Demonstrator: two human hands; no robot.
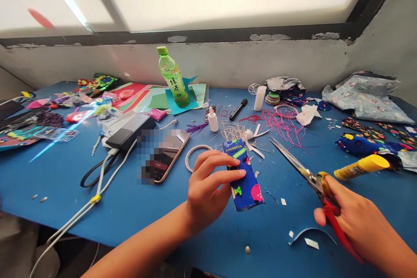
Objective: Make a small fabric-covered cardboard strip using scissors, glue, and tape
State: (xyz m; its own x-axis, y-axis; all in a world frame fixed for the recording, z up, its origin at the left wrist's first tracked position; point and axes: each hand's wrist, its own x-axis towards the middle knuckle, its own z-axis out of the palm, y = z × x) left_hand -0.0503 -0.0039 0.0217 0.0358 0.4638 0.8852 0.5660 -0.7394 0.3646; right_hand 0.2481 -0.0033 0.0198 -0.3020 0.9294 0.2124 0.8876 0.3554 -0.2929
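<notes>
One patterned blue fabric piece [246, 184] in left hand [210, 186].

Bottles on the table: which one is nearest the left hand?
The small white bottle with the pointed nozzle, upright just beyond the left hand; the taller green-capped bottle stands farther back.

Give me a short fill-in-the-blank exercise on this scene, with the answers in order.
1. The right hand holds red-handled ____.
2. The left hand holds a patterned piece whose background colour is ____.
3. The glue stick is nearer the ____ hand.
4. The cap colour of the bottle is ____.

Missing words: scissors; blue; right; green.
</notes>
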